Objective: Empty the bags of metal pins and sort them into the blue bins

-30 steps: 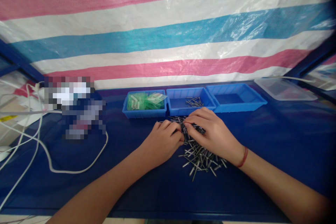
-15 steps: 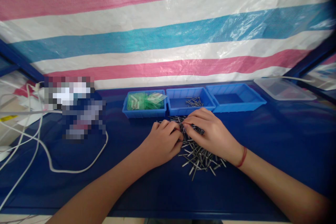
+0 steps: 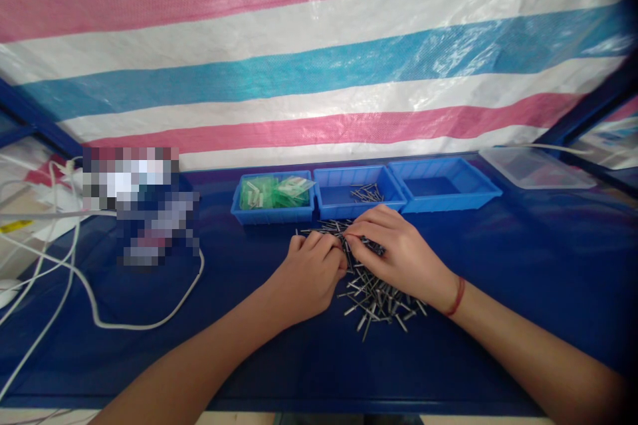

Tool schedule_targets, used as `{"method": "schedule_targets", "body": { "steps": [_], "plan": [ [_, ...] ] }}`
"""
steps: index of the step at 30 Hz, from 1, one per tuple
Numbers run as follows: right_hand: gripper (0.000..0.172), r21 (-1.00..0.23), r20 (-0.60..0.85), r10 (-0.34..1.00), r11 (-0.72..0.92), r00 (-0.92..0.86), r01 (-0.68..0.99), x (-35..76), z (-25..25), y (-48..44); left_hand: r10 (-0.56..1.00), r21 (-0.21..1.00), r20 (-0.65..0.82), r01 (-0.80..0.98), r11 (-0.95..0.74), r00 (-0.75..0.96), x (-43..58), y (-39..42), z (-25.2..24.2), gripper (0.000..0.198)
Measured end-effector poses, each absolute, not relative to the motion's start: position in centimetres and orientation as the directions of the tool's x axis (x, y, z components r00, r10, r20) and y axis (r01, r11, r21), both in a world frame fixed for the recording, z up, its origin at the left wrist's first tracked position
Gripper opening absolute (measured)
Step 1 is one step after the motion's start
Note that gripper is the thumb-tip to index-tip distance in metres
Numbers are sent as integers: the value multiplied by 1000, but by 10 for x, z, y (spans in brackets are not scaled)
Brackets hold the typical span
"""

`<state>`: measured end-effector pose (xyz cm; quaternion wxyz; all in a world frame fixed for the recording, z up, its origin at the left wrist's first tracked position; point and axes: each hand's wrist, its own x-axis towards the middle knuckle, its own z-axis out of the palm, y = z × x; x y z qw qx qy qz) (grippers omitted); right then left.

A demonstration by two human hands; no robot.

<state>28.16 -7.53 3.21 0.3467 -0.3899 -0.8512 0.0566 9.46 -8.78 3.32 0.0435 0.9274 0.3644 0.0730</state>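
Note:
A loose pile of metal blind rivets [image 3: 381, 299] lies on the blue table. My left hand [image 3: 313, 272] rests at the left edge of the pile with its fingers curled in. Thin rivet stems show near its fingertips, but how many rivets it holds is hidden. My right hand [image 3: 396, 249] reaches over the pile from the right, thumb and forefinger pinched at a rivet, close to the left fingertips. The palm and the other right fingers cover part of the pile.
Behind the pile stand three blue bins: a left bin [image 3: 273, 214] with green-and-clear plastic packets, a middle bin [image 3: 359, 206] with several rivets, and a right bin [image 3: 451, 202]. A clear lid [image 3: 541, 169] lies at the back right. White cables [image 3: 134, 327] loop on the left.
Both hands stay at the pile in nearly the same place; the left fingers have curled slightly. The whole view has shifted a little.

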Motion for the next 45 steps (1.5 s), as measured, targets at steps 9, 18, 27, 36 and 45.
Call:
{"method": "schedule_targets", "body": {
  "steps": [9,18,27,36,45],
  "plan": [
    [11,-352,508,693,709,-512,611,282,32,-75,701,116,239,697,-708,672,91,-77,27,18],
    [14,-339,430,706,704,-563,625,282,29,-75,787,438,316,655,-616,530,89,-74,37,13],
    [14,-423,487,713,697,-504,578,280,30,-77,856,634,327,579,-513,400,93,-75,36,12],
    [9,-544,483,771,636,-415,547,277,33,-81,830,615,359,561,-554,427,92,-75,37,11],
    [5,-583,543,787,605,-294,542,277,34,-82,816,601,365,556,-574,448,88,-73,35,11]
  ]
}}
